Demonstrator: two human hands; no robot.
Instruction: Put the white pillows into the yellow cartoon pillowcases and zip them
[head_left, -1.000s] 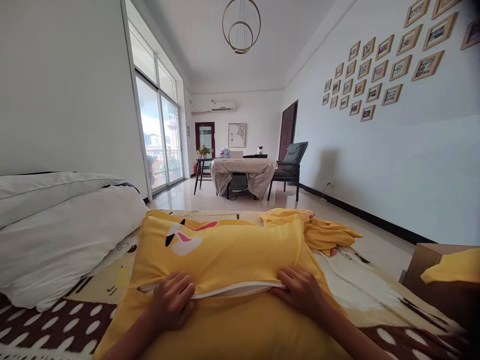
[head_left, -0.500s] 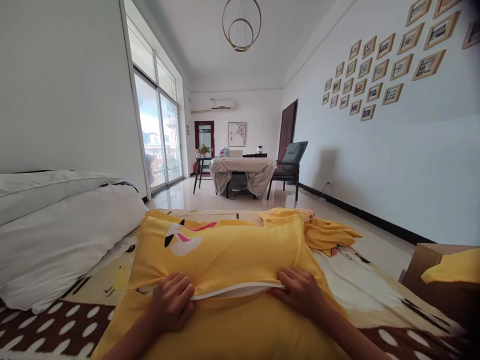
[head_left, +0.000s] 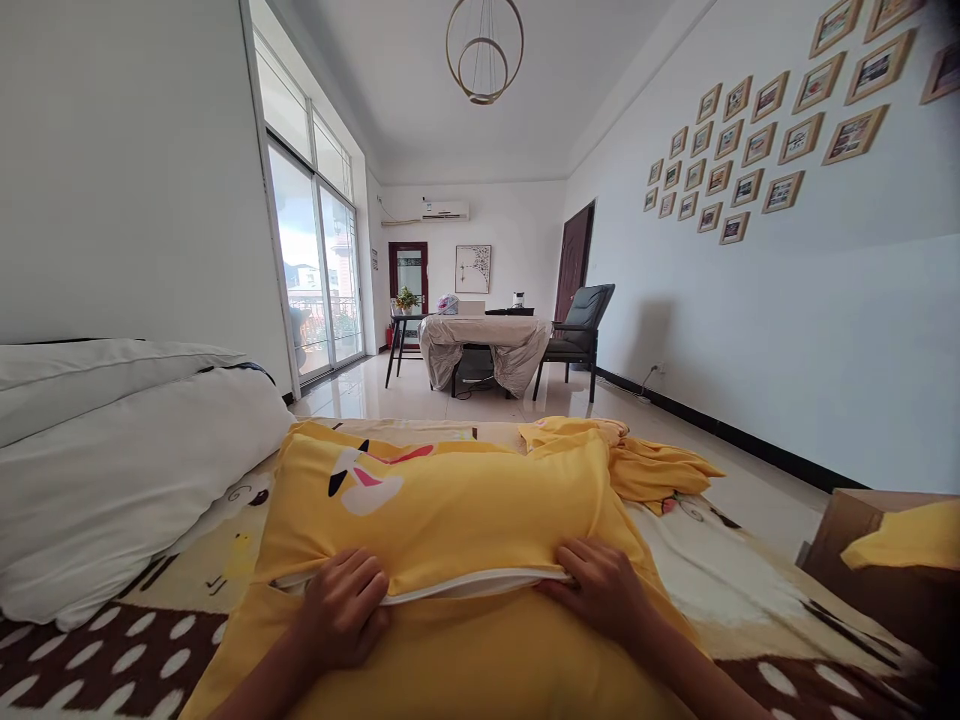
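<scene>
A yellow pillowcase with a printed cartoon face lies in front of me, filled out at its far part. Across its middle runs a slit opening where a white edge shows, either a zipper or the pillow inside; I cannot tell which. My left hand is closed on the fabric at the left part of the slit. At the right end, my right hand pinches the cloth at the edge. Both hands rest on the pillowcase, with fingertips partly hidden in the folds.
White pillows are piled at left. A patterned blanket lies beneath, with crumpled yellow cloth at the far right. A cardboard box holding yellow fabric stands at right. Beyond are a covered table and a black chair.
Almost nothing differs. Both hands keep their hold on the cloth in the same places, and the view has shifted very slightly.
</scene>
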